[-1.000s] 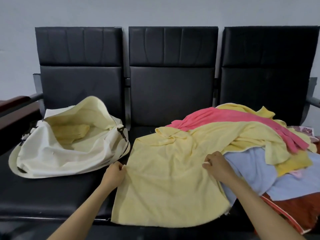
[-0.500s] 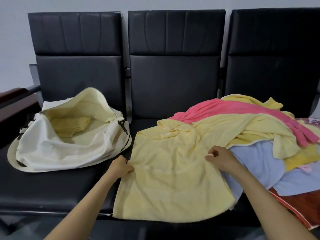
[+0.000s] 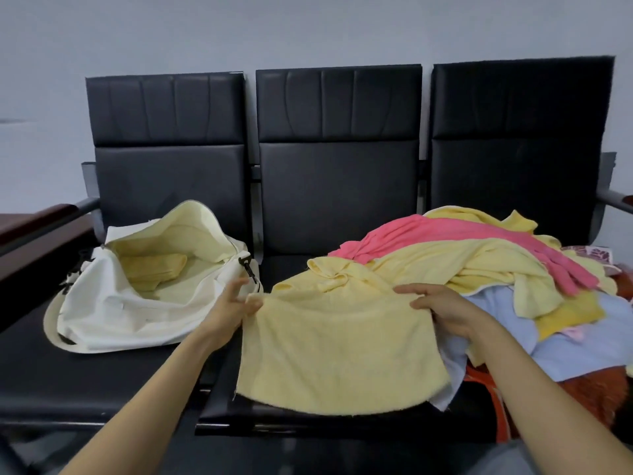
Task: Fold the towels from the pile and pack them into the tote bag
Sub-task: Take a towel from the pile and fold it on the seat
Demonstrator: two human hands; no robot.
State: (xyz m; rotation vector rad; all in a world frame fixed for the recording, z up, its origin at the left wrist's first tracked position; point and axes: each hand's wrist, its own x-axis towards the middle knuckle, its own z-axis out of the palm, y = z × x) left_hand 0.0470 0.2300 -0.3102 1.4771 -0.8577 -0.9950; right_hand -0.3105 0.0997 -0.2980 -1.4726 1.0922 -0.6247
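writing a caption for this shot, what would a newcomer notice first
The yellow towel spread on the black bench stands out, gripped at either side by the left hand and right hand. Right of it lies a pile of towels topped by a pink towel; left of it sits the open white bag with a folded towel inside.

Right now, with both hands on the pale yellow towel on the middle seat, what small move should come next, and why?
Probably draw the pale yellow towel toward the person, clear of the pile, before folding it. The left hand and right hand pinch its side edges. Its near half lies flat on the seat, but its far end is bunched against the pile.
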